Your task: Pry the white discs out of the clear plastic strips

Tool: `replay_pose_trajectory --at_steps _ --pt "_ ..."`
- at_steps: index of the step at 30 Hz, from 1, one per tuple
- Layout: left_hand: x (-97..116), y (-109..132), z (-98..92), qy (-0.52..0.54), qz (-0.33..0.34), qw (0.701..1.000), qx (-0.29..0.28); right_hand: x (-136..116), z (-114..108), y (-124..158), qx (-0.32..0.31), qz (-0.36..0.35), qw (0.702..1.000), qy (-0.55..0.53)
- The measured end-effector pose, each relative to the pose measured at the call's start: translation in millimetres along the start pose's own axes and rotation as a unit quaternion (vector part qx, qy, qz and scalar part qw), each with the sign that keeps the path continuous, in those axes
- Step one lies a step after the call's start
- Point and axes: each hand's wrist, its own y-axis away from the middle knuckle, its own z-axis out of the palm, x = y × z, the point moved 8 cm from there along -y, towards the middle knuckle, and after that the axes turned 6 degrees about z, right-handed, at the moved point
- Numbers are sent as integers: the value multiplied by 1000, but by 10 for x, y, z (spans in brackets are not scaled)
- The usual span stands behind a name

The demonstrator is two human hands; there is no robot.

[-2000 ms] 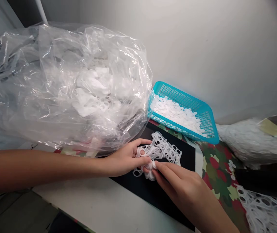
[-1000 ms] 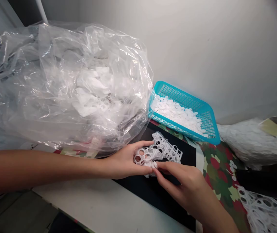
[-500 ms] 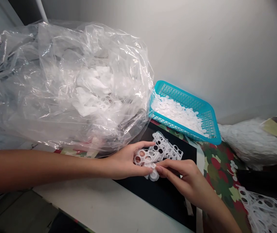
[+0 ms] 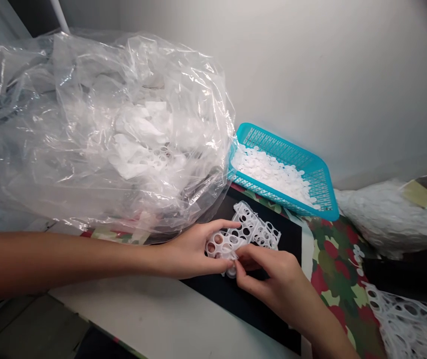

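Perforated white plastic sheet point(image 4: 258, 232), gripped at its 9 o'clock end by your left hand point(image 4: 189, 254); your right hand point(image 4: 277, 281), at the sheet's 5 o'clock, pinches a small white disc point(image 4: 231, 272) at its lower edge.

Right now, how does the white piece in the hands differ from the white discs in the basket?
The perforated white sheet is one connected piece full of holes; the white discs are separate and solid. The left hand and right hand hold the sheet, while the discs lie heaped in the teal basket. Both are white.
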Motion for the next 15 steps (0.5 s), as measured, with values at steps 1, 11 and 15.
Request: replay_pose_trajectory --at_steps 1,11,15 --pt "-4 -2 11 16 -2 1000 -5 -3 1 -6 1 -2 1000 -2" --pt "-15 -33 54 139 -24 990 -17 108 -506 19 148 19 989 -8" --pt "-33 -17 69 126 -40 991 -27 236 -909 176 290 60 952 77"
